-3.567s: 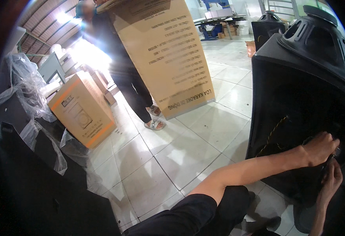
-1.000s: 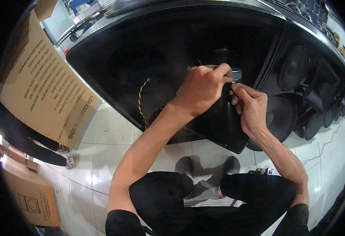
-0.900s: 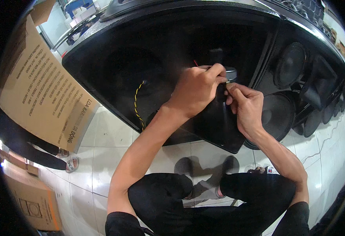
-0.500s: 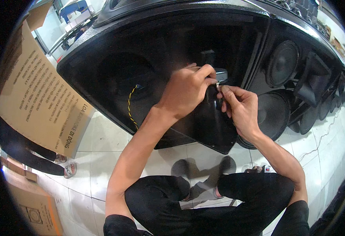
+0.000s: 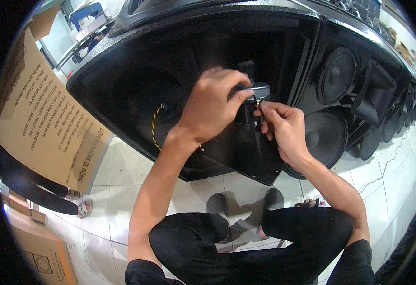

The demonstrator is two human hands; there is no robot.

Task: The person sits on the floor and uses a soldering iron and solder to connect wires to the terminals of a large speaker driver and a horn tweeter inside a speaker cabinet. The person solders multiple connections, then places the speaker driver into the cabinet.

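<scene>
A black horn (image 5: 257, 159) with a round silver-rimmed driver (image 5: 262, 90) on it rests at the open front of a black speaker cabinet (image 5: 98, 71). My left hand (image 5: 212, 102) is curled at the driver's left edge, its thumb against the side; whatever its fingers hold is hidden. Just below the driver, my right hand (image 5: 286, 126) pinches a small metal connector (image 5: 258, 101) between thumb and forefinger. A twisted yellow-and-black wire (image 5: 155, 128) hangs out of the cabinet, left of my left hand.
More speaker cabinets line up rightward, with a large cone (image 5: 324, 142), a smaller cone (image 5: 338, 73) and a horn (image 5: 371, 95). A tall cardboard box (image 5: 51, 114) stands at left, another box (image 5: 46, 251) below it. Someone's sandalled foot (image 5: 84, 207) shows on the tiled floor.
My left hand has shifted left, away from the right fingertips, uncovering more of the driver. My right hand stays by the connector, moved slightly left. The whole view has shifted a little.
</scene>
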